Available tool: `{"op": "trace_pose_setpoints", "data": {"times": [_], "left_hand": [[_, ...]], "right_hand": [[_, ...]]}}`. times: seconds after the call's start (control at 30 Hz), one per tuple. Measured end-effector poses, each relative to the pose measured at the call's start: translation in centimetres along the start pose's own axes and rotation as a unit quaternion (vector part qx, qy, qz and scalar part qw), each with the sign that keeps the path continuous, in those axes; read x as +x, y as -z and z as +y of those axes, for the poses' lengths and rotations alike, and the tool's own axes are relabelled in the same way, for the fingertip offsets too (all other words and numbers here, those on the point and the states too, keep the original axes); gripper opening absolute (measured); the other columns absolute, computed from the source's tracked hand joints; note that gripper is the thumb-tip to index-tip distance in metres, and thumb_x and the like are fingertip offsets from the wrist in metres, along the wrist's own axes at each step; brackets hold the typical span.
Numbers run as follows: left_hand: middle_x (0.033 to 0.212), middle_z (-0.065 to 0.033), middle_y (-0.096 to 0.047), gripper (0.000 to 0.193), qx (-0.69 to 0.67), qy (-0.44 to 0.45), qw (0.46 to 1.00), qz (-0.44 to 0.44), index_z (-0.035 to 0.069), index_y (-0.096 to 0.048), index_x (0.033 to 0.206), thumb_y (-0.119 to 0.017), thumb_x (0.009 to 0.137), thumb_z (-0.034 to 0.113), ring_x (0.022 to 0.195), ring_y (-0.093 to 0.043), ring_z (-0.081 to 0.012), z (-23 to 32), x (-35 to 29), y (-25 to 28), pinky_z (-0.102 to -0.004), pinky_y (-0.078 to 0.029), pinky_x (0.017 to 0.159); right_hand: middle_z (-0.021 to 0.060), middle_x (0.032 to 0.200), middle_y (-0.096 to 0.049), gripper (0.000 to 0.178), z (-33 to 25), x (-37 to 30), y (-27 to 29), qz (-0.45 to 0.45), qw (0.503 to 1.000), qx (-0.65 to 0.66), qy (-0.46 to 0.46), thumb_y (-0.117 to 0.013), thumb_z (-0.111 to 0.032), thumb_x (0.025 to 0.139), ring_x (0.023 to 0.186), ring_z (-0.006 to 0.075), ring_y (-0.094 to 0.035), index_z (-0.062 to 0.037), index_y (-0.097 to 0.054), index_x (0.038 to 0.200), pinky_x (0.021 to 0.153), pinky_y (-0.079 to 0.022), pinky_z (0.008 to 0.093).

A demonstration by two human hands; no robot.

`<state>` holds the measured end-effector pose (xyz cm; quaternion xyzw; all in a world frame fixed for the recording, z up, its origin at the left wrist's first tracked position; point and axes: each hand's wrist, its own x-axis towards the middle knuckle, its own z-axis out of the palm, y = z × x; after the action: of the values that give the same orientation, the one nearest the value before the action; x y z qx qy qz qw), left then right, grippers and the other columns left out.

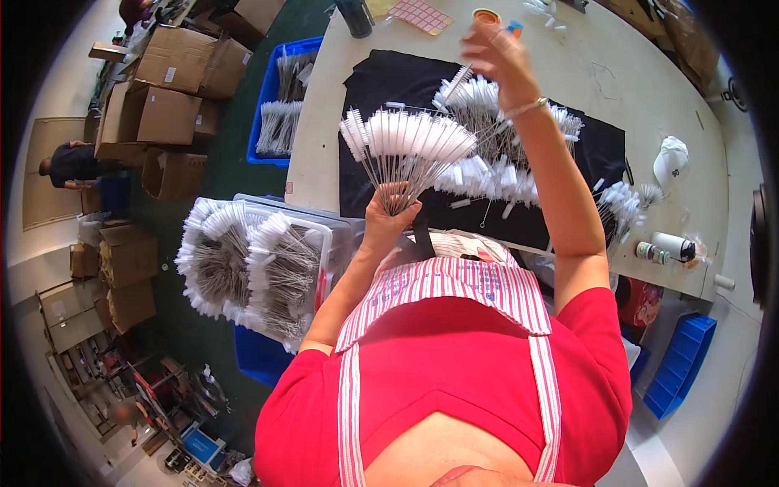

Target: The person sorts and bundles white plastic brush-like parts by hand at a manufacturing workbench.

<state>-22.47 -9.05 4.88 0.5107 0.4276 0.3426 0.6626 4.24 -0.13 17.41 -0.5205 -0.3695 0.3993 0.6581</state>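
Note:
My left hand is closed around the thin wire stems of a bunch of small brushes. Their white bristle heads fan out above it. Over the far part of the table, my right hand is raised and smeared by motion. A single brush slants just below its fingers; whether they hold it cannot be made out. Under my right forearm, a heap of loose white brushes lies on a black cloth. Beyond the right hand stands an orange container, partly hidden by the fingers.
Brushes fill a clear bin at my left and a blue crate farther off. On the table stand a white cap, a bottle and a dark cup. Cardboard boxes and another person are at far left.

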Motion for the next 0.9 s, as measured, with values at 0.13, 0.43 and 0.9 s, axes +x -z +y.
{"op": "trace_pose_setpoints", "data": {"times": [0.13, 0.43, 0.9], "left_hand": [[0.075, -0.0014, -0.063, 0.036, 0.005, -0.004, 1.000, 0.008, 0.004, -0.050, 0.102, -0.069, 0.072, 0.000, 0.056, -0.053, -0.0039, -0.2, 0.3, -0.2, -0.0184, -0.043, 0.048], [0.073, 0.0006, -0.060, 0.035, -0.024, 0.012, 1.000, -0.001, 0.002, -0.051, 0.104, -0.069, 0.074, 0.003, 0.057, -0.052, -0.0027, 0.5, -0.1, 0.1, -0.0170, -0.044, 0.047], [0.075, -0.0015, -0.062, 0.036, -0.021, -0.015, 0.999, -0.028, 0.004, -0.050, 0.103, -0.070, 0.073, 0.002, 0.053, -0.052, -0.0038, 0.3, 0.7, 0.3, -0.0173, -0.042, 0.045]], "right_hand": [[0.0141, 0.089, -0.064, 0.029, 3.1, -3.1, -1.2, -0.190, 0.971, 0.113, -0.095, -0.050, -0.024, 0.090, 0.088, 0.0225, -0.063, 0.0011, -0.055, 0.104, 0.079, -0.051, 0.0353], [0.0058, 0.081, -0.063, 0.022, -1.8, 1.1, 1.3, 0.118, 0.980, 0.062, 0.145, -0.053, -0.018, 0.088, 0.074, 0.0124, -0.059, -0.0007, -0.060, 0.099, 0.071, -0.049, 0.0253], [-0.0007, 0.073, -0.053, 0.009, 2.7, -0.5, 0.2, -0.153, 0.984, -0.079, 0.040, -0.058, -0.009, 0.083, 0.067, 0.0080, -0.051, -0.0025, -0.058, 0.089, 0.059, -0.045, 0.0234]]}}
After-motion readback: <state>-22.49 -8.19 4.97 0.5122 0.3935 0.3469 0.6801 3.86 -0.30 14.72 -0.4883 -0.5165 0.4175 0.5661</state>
